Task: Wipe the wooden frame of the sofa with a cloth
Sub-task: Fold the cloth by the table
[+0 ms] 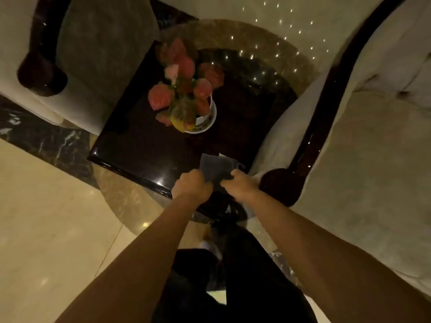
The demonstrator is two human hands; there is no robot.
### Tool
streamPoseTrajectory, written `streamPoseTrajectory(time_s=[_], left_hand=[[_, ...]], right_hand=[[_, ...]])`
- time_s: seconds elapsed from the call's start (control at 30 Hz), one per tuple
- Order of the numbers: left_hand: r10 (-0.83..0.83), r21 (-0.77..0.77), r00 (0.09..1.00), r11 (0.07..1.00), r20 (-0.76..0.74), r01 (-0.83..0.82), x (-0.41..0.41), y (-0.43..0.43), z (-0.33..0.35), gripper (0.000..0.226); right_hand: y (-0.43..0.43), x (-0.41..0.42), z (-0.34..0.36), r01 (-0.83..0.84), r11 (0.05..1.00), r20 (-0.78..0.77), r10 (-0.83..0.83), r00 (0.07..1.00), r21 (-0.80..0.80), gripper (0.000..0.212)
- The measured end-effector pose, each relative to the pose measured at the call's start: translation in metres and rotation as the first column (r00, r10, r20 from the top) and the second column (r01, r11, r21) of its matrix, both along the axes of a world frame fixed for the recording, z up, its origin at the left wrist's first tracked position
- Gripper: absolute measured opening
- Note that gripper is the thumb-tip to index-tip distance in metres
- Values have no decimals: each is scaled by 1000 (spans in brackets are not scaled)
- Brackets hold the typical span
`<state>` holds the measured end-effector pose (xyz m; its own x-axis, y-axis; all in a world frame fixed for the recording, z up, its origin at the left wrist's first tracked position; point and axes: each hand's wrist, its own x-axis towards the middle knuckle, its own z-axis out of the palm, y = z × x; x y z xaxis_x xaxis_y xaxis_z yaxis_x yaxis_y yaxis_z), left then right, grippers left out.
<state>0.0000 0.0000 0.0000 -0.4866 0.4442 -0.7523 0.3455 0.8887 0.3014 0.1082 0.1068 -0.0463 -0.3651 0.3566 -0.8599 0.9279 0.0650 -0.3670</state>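
The cloth [217, 170] is small, dark grey-blue and soft, held up just below the middle of the frame with its lower edge gripped from both sides and its upper part spread flat over the near edge of the glossy dark surface [140, 145]. The sofa's wooden frame [326, 108] is dark, polished and curved, running from the upper right of the frame down to a rounded arm end [279, 185] just right of the cloth, between pale cushions.

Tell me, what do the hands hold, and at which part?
Both hands hold a dark cloth: the left hand grips its near left edge, the right hand its near right edge.
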Motion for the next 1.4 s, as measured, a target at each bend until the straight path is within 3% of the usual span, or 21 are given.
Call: streamPoseTrajectory(time_s=[0.1, 0.2, 0.33, 0.4, 0.5, 0.57, 0.63, 0.73, 0.87, 1.03, 1.1, 1.23, 1.4], left_hand=[[108, 30, 993, 994, -37, -107, -11, 5, -37, 27], [159, 17, 987, 987, -9, -159, -13, 8, -87, 31], [172, 33, 985, 985, -12, -171, -13, 4, -151, 56], [252, 54, 967, 966, 31, -253, -14, 1, -170, 62], [337, 72, 922, 932, 193, -355, -13, 3, -183, 46], [413, 42, 845, 891, 340, -453, -15, 5, -180, 26], [515, 24, 701, 798, 494, -603, -13, 0, -160, 9], [507, 36, 566, 723, 650, -690, -13, -18, -103, 19], [383, 94, 571, 767, 726, -634, -4, -35, -15, 35], [246, 139, 555, 816, 795, -561, 30, -20, 73, 33], [203, 146, 546, 836, 813, -528, 48, -15, 105, 34], [210, 132, 511, 822, 834, -554, 81, -7, 150, 34], [173, 265, 693, 838, 700, -477, 112, 19, 169, 34]], right_hand=[[4, -10, -39, 209, 977, 26, -210, 977, 45, 48], [-5, -8, -89, 401, 914, 91, -405, 910, 50, 73], [-24, -3, -143, 577, 814, 8, -578, 816, 66, 92], [-33, -5, -154, 620, 774, -46, -620, 784, 130, 86], [-39, -12, -151, 699, 698, -106, -692, 714, 154, 53], [-42, -17, -136, 817, 577, -96, -814, 573, -17, 27], [-48, -14, -110, 884, 412, -65, -911, 408, -220, 20], [-59, 3, -51, 860, 282, -82, -958, 274, -424, 30], [-83, 44, 36, 789, 119, -48, -992, 112, -602, 40], [-95, 92, 116, 695, -125, -5, -983, -182, -708, 49], [-92, 109, 146, 672, -132, -57, -966, -252, -729, 59], [-72, 143, 183, 680, -126, -109, -950, -292, -722, 68], [-36, 166, 205, 584, -78, -82, -966, -243, -808, 65]])
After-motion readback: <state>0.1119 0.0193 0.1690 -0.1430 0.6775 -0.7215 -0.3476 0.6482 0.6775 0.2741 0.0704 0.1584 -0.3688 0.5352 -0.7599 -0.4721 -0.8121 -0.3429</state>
